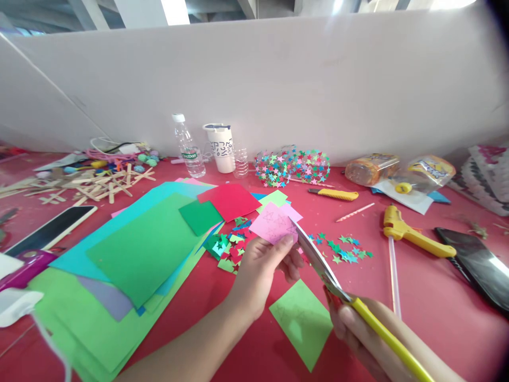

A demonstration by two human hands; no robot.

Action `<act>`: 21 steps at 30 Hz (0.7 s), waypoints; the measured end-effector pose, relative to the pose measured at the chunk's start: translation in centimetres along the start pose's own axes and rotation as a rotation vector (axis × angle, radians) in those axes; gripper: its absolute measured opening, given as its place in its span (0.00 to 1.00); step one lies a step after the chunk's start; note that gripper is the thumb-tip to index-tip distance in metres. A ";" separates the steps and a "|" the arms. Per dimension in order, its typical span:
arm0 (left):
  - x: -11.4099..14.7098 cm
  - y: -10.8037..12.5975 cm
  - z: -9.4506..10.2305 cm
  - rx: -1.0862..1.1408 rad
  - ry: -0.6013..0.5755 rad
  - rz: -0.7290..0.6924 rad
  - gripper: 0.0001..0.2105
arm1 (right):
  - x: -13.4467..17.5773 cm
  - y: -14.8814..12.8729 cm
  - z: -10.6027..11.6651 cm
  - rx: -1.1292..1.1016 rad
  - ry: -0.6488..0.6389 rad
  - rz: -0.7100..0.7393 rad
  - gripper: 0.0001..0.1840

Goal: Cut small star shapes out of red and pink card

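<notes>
Pinched in my left hand (270, 262) is a pink paper square (272, 222) with star outlines drawn on it. My right hand (358, 323) grips yellow-handled scissors (324, 270), their blades pointing up and left at the right edge of the pink paper. Whether the blades are cutting into it I cannot tell. Below my hands lies a light green paper piece (302, 323) with faint star outlines. Small cut paper stars (348, 249) are scattered to the right of the blades. Left of my left hand sit paper scraps (230, 254) in green, red and blue.
Stacked coloured paper (147, 244) covers the left side, near wooden sticks (107, 185) and a phone (51, 228). Along the back stand a water bottle (189, 148), a white cup (222, 151) and star-covered plastic pieces (292, 167). A yellow cutter (336, 194) and glue gun (413, 233) lie right.
</notes>
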State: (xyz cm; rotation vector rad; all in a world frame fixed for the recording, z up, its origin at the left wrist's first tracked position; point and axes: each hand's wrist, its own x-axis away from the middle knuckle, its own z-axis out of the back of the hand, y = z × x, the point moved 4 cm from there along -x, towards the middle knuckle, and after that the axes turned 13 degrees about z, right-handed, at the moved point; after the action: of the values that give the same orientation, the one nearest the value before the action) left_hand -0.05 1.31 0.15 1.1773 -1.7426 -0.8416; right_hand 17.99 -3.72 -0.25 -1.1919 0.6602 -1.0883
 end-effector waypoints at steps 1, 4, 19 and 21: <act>0.0 0.0 0.0 0.001 -0.004 0.001 0.14 | 0.0 -0.1 0.0 -0.001 -0.011 0.002 0.38; 0.0 0.1 0.0 -0.004 -0.014 -0.007 0.14 | -0.1 -0.1 -0.2 -0.025 -0.038 -0.012 0.38; 0.0 0.7 0.4 -0.008 -0.005 -0.008 0.13 | -0.3 0.2 0.2 -0.027 0.001 -0.014 0.38; -0.1 0.8 0.6 -0.001 0.021 -0.004 0.12 | -0.4 0.2 0.3 -0.007 0.024 0.023 0.39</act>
State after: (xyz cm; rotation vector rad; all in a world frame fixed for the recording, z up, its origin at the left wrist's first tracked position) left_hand -0.86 1.69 0.63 1.1855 -1.7239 -0.8295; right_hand 18.15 -3.24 -0.46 -1.1761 0.6946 -1.0833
